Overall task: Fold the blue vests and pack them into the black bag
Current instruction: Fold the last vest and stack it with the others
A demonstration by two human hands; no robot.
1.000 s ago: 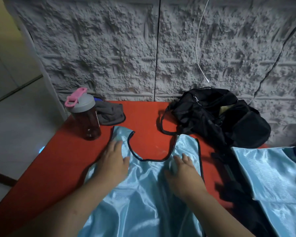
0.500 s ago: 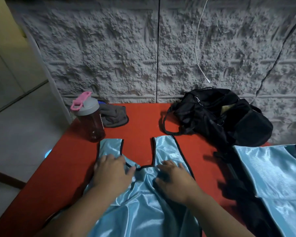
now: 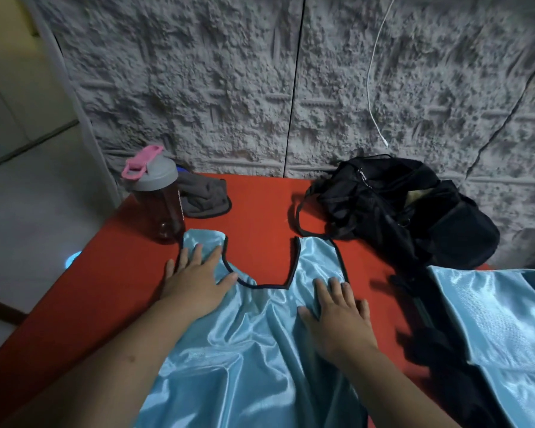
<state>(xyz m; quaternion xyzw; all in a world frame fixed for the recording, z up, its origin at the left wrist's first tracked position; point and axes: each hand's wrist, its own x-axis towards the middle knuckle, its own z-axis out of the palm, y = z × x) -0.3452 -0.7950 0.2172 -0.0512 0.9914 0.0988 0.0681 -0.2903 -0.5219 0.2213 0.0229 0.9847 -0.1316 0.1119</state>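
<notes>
Hands flat on satin: a light blue vest [image 3: 254, 350] with black trim lies spread on a red table [image 3: 84, 307], its neckline facing the wall and its two shoulder straps pointing away from the person. The left hand [image 3: 195, 282] rests palm down on the left strap, fingers straight and spread, gripping nothing; the right hand [image 3: 337, 316] presses flat on the right shoulder area in the same manner, fingers extended and slightly apart. The cloth between the forearms is gathered in loose wrinkles. A black bag [image 3: 405, 211] sits at the far right of the table against a rough grey wall [image 3: 229, 81], one strap looping toward the vest. More light blue fabric [image 3: 504, 329] lies at the right edge over a dark item. At the far left stand a dark bottle [image 3: 159, 205] with a grey lid and pink cap, just beside a grey cloth [image 3: 204, 196]. A white cable [image 3: 376, 72] hangs down the wall above the bag
</notes>
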